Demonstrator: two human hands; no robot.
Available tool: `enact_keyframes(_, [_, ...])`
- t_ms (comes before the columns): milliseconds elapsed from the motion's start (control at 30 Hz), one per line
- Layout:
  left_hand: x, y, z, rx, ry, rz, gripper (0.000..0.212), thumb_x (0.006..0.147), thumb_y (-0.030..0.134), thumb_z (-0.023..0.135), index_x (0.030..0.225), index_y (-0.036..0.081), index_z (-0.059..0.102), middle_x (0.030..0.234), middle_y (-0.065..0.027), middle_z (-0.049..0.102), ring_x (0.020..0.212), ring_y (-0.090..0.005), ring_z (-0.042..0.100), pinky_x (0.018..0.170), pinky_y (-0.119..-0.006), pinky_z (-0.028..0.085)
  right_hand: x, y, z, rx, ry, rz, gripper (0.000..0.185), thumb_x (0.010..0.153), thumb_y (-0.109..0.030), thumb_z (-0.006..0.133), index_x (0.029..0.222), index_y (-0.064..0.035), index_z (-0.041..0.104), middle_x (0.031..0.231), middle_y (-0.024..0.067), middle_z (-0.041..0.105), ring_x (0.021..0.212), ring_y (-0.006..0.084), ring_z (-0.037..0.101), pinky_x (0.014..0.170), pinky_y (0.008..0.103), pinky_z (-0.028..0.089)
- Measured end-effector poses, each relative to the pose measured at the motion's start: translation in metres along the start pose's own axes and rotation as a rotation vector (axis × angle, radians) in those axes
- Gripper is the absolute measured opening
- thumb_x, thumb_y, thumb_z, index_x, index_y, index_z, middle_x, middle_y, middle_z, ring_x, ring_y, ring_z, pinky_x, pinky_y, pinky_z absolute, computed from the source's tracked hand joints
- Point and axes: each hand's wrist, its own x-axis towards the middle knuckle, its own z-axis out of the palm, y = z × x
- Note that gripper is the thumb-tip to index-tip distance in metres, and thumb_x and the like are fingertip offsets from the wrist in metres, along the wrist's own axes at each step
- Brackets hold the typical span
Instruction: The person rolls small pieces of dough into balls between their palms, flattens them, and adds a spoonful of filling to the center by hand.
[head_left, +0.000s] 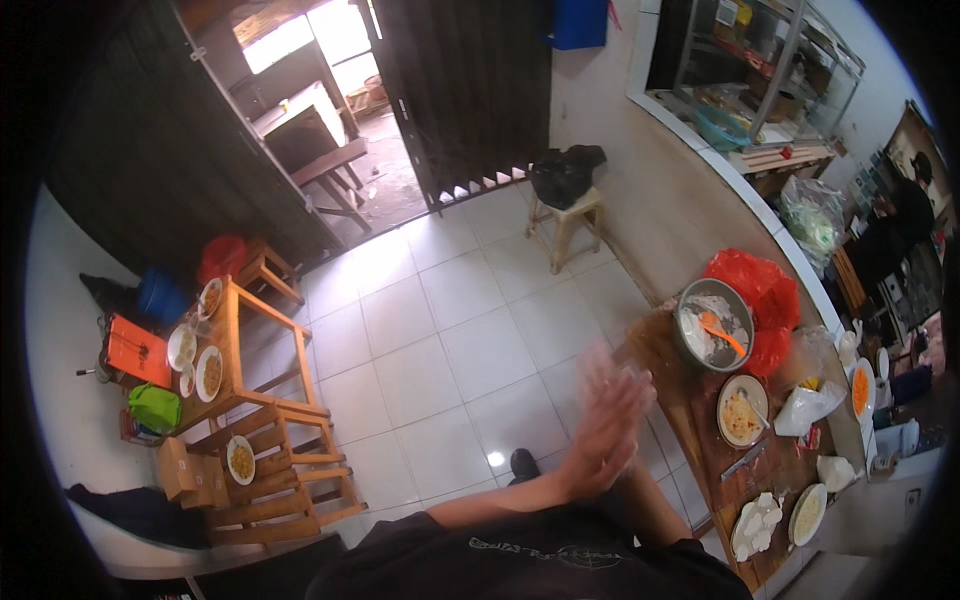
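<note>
My left hand (592, 420) and my right hand (626, 442) are pressed against each other over the tiled floor, left of the wooden work table (675, 420). Both are blurred, and their fingers overlap, so which hand is which is hard to tell. No object shows between them. On the table, a grey bowl (684, 346) holds white flour-like powder and an orange spoon (724, 335). Nearby are a plate of crumbly food (742, 418) with a metal spoon, a knife (743, 460), a plate of white pieces (756, 526) and a plate of pale chopped food (808, 515).
Red plastic bags (757, 292) lie beside the bowl, against the half wall. Left, a wooden table (234, 352) bears bowls and plates, beside a slatted bench (262, 517). A stool (566, 217) with a black bag stands by the metal doors. A person (904, 214) is beyond the counter.
</note>
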Motion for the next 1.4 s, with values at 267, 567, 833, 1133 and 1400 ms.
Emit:
enact_keyframes(267, [0.034, -0.017, 0.059, 0.203, -0.166, 0.021, 0.052, 0.093, 0.019, 0.05, 0.139, -0.004, 0.043, 0.149, -0.0212, 0.037, 0.142, -0.0384, 0.028, 0.115, -0.051, 0.018, 0.053, -0.093, -0.051, 0.115, 0.588, 0.586, 0.067, 0.101, -0.054, 0.024, 0.154, -0.0135, 0.015, 0.158, 0.0118, 0.018, 0.145, 0.0313, 0.021, 0.116, 0.0462, 0.022])
enact_keyframes(567, [0.116, -0.036, 0.134, 0.401, -0.324, 0.184, 0.054, 0.096, 0.025, 0.043, 0.142, -0.003, 0.039, 0.149, -0.0228, 0.036, 0.144, -0.0387, 0.023, 0.116, -0.049, 0.017, 0.05, -0.176, -0.074, 0.044, 0.694, 0.429, 0.062, 0.103, -0.046, 0.029, 0.151, -0.0077, 0.021, 0.152, 0.0161, 0.031, 0.14, 0.03, 0.033, 0.113, 0.0422, 0.03])
enact_keyframes(833, [0.111, 0.006, 0.229, 0.24, -0.31, 0.031, 0.059, 0.082, 0.009, 0.054, 0.138, -0.004, 0.044, 0.148, -0.0231, 0.038, 0.138, -0.0367, 0.035, 0.116, -0.049, 0.02, 0.006, -0.204, -0.121, -0.294, 0.576, 0.099, 0.059, 0.104, -0.039, 0.03, 0.148, -0.0005, 0.026, 0.154, 0.0146, 0.028, 0.141, 0.0267, 0.031, 0.117, 0.0387, 0.023])
enact_keyframes(1133, [0.115, 0.033, 0.293, -0.258, -0.844, 0.52, 0.052, 0.085, 0.011, 0.05, 0.135, 0.0, 0.048, 0.147, -0.0216, 0.039, 0.14, -0.0382, 0.031, 0.116, -0.049, 0.017, -0.016, -0.301, -0.193, -0.18, 1.003, -0.219, 0.068, 0.1, -0.058, 0.024, 0.153, -0.0164, 0.021, 0.157, 0.0119, 0.023, 0.145, 0.0248, 0.021, 0.119, 0.0435, 0.011])
enact_keyframes(1400, [0.159, 0.006, 0.333, -0.28, -0.861, 0.395, 0.055, 0.09, 0.011, 0.043, 0.143, -0.002, 0.038, 0.152, -0.0211, 0.031, 0.143, -0.0388, 0.025, 0.117, -0.05, 0.013, 0.012, -0.341, -0.151, -0.18, 1.035, -0.18, 0.069, 0.103, -0.051, 0.021, 0.151, -0.002, 0.018, 0.155, 0.0151, 0.027, 0.144, 0.0245, 0.023, 0.118, 0.0382, 0.016])
